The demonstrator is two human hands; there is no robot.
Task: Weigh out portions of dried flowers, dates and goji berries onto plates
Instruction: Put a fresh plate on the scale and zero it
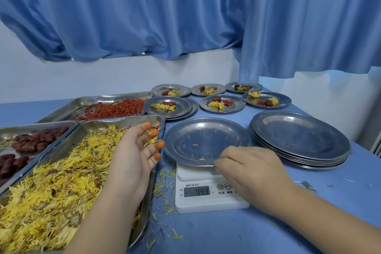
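Note:
A steel plate [206, 140] sits on a white digital scale [208, 194] whose display reads 44.1; only a few yellow petals lie on it. My right hand [251, 173] pinches the plate's near rim. My left hand [134, 154] hovers palm up, fingers spread, over the tray of dried yellow flowers [51, 187], holding nothing; its fingertips are stained orange. A tray of goji berries [111, 109] lies behind, and a tray of dark red dates [26, 144] at the left.
Several small filled plates [222, 103] stand at the back of the blue table. A stack of bare plates [299, 140] is right of the scale. Loose petals [165, 192] litter the table beside the scale. Blue curtains hang behind.

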